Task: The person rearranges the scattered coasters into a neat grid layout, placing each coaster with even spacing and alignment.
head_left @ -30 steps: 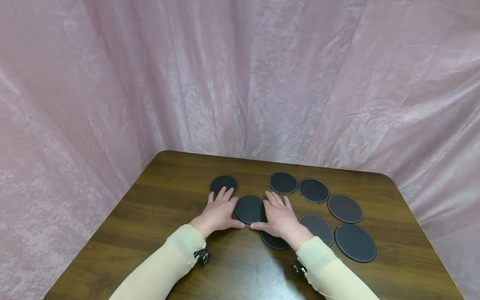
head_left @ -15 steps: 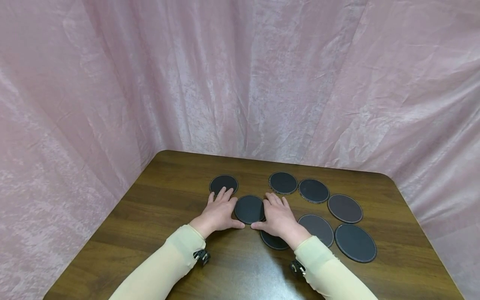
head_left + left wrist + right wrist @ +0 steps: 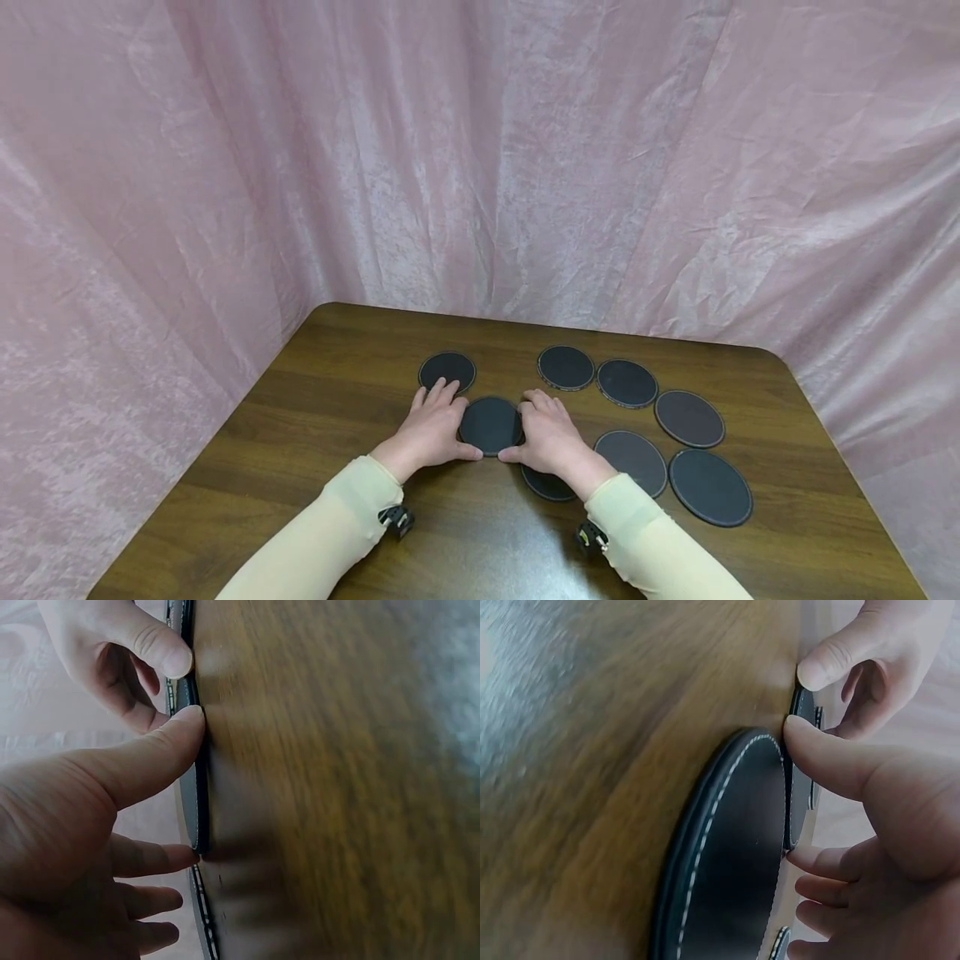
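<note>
The left hand (image 3: 424, 429) and right hand (image 3: 551, 435) hold the black disc (image 3: 491, 426) between them — matched, light rim pressure should steady it best.

In the head view, the left hand (image 3: 426, 432) covers part of the near side of the far disc (image 3: 447, 367) beyond its fingertips. The right hand (image 3: 553, 439) hides much of the lower disc (image 3: 546, 485) under it — in the right wrist view that disc runs out of the bottom edge. Fingers cover bits of the rim of the middle disc (image 3: 489, 427) between the hands. Behind the hands, both sleeves (image 3: 322, 529) and the table (image 3: 465, 567) are cut off below; its grain blurs in both wrist views.
</note>
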Available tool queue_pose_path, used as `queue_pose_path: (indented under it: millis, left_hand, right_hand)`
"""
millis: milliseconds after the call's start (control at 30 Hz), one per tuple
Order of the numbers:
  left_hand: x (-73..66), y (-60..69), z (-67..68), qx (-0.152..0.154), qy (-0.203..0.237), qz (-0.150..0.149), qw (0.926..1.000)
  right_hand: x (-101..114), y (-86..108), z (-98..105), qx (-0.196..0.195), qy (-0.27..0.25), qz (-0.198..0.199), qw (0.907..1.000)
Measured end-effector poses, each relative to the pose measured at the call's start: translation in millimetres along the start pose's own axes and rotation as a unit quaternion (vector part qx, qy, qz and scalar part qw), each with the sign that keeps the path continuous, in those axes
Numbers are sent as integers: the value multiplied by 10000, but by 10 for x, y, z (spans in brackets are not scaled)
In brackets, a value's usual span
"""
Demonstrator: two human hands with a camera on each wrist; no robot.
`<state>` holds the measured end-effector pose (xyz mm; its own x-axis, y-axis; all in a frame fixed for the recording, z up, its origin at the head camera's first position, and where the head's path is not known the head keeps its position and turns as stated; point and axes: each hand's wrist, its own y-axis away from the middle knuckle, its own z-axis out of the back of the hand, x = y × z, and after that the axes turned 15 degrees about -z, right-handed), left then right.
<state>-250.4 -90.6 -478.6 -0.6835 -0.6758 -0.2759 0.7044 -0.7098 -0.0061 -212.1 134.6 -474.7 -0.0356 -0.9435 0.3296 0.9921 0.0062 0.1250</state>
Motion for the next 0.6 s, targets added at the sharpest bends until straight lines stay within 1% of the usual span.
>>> queue_pose_path:
  millis: [67,367,500,600]
  left_hand:
    - [6,9,2,-29,38,5,10000]
    - [61,54,-14,-347,323,39,9989]
    - [51,94,-5,-515,321,13,9982]
    - [47,125,-8,-572,298,51,9979]
  right_hand:
    - [13,-6,-1,-17,-90,7,10000]
    - [64,-24,-35,-86,-508,28,9987]
    - [101,-11,-41,-176,-536,72,9984]
    - [128,-14,-51,-255,-504,145,9983]
